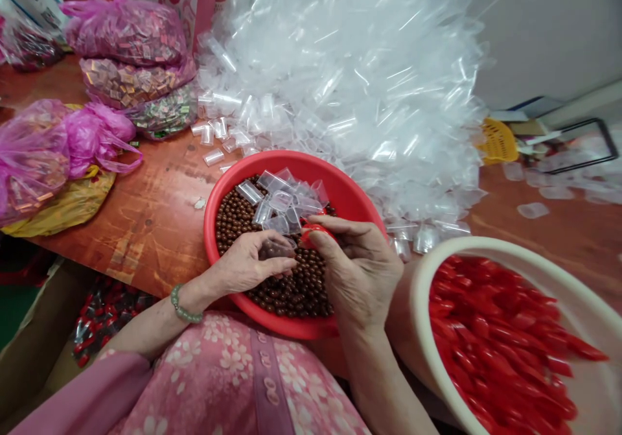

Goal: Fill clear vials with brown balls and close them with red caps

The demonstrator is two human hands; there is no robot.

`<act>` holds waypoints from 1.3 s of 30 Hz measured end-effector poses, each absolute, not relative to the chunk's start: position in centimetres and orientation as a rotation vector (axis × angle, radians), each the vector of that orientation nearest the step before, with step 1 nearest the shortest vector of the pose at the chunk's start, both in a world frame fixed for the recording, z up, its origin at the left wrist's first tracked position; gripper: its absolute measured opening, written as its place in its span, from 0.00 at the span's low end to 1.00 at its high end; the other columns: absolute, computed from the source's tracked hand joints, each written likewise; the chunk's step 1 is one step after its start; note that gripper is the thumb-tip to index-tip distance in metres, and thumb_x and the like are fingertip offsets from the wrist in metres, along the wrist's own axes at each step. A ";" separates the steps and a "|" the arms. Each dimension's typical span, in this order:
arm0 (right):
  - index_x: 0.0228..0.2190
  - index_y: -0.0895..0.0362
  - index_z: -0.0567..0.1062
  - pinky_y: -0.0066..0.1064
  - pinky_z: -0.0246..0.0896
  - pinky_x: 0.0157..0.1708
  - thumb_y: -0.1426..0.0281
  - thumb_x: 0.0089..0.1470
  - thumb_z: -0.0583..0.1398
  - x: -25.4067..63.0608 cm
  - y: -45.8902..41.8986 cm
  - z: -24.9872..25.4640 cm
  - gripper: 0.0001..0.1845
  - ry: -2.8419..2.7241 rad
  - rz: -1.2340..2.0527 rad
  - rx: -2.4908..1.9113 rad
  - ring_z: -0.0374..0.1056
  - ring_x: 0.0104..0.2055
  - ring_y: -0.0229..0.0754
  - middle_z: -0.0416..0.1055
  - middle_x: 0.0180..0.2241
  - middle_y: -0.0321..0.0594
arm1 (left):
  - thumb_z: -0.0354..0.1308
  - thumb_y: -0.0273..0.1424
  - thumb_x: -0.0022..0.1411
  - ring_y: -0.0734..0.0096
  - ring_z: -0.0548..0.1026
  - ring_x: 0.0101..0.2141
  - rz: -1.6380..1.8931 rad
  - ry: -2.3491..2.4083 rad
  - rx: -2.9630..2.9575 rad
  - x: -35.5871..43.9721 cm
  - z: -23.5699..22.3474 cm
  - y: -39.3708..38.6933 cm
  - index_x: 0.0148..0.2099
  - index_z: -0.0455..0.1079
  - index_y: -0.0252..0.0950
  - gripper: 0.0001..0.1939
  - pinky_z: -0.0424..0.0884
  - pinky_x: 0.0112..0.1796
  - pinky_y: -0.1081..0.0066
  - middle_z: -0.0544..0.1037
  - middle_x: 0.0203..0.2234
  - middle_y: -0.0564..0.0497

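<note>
Far left, a pink bag (32, 150) of small pieces on the table (155, 195), a yellow bag (72, 208) partly under it; just behind, stacked bags (133, 33) of similar pieces; below the table edge, a box (36, 331) with red-and-clear items (104, 318) inside.

Left hand (247, 263), green bracelet (182, 305) at the wrist, over the red basin (359, 205); thumb and fingers closed around a clear cup (276, 248); brown shows at the cup, whether beads within or seen through the wall, cannot tell.

Basin holds brown beads (306, 279), with clear sleeves (282, 201) lying on top toward the back; behind it, a large heap (359, 78) of clear plastic pieces spreads over the table.

Right hand (362, 266) also over the basin, just beside the left; thumb and fingertips pinched on a red piece (311, 234), near the cup, contact between the two unclear.

Nearer right, a cream tub (422, 279) of glossy red parts (490, 331); beyond it, a yellow basket (498, 142); far right, a black frame (611, 140).
</note>
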State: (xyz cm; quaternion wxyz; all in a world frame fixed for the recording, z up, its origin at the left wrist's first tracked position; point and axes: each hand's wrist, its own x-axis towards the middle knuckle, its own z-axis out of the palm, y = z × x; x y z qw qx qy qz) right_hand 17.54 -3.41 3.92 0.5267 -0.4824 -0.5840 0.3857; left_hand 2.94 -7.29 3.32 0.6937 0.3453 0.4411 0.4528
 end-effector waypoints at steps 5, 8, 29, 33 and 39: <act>0.27 0.54 0.76 0.32 0.73 0.34 0.71 0.44 0.71 15.5 -3.3 4.4 0.09 -1.440 0.860 -0.956 0.75 0.34 0.39 0.78 0.31 0.37 | 0.68 0.32 0.50 0.78 0.68 0.28 0.994 0.875 0.778 3.3 2.8 -7.4 0.35 0.69 0.32 0.13 0.64 0.33 0.74 0.71 0.25 0.56; 0.28 0.54 0.75 0.32 0.73 0.33 0.72 0.45 0.70 14.8 -3.8 4.0 0.09 -1.529 0.812 -0.899 0.75 0.34 0.39 0.78 0.31 0.36 | 0.69 0.35 0.50 0.79 0.64 0.26 0.981 0.844 0.812 3.3 2.5 -7.3 0.28 0.66 0.32 0.16 0.61 0.30 0.74 0.66 0.22 0.58; 0.31 0.53 0.79 0.34 0.74 0.35 0.75 0.50 0.66 17.9 -2.6 4.3 0.06 -1.827 0.941 -0.889 0.76 0.34 0.40 0.79 0.32 0.37 | 0.59 0.29 0.58 0.77 0.60 0.27 0.979 0.917 0.927 3.0 2.6 -7.3 0.33 0.65 0.34 0.06 0.58 0.32 0.72 0.63 0.24 0.57; 0.32 0.52 0.79 0.32 0.74 0.34 0.76 0.50 0.67 18.2 -2.7 4.2 0.07 -1.852 0.950 -0.883 0.76 0.35 0.39 0.79 0.33 0.36 | 0.58 0.28 0.58 0.77 0.60 0.27 0.929 0.936 0.956 2.9 2.5 -7.2 0.32 0.64 0.34 0.05 0.57 0.32 0.73 0.63 0.24 0.57; 0.38 0.52 0.77 0.37 0.74 0.38 0.72 0.54 0.65 18.4 -3.3 3.0 0.09 -1.938 0.754 -0.874 0.76 0.38 0.43 0.79 0.37 0.39 | 0.62 0.33 0.57 0.78 0.62 0.24 0.943 0.870 0.885 2.9 2.2 -7.1 0.33 0.65 0.35 0.09 0.59 0.28 0.74 0.65 0.21 0.58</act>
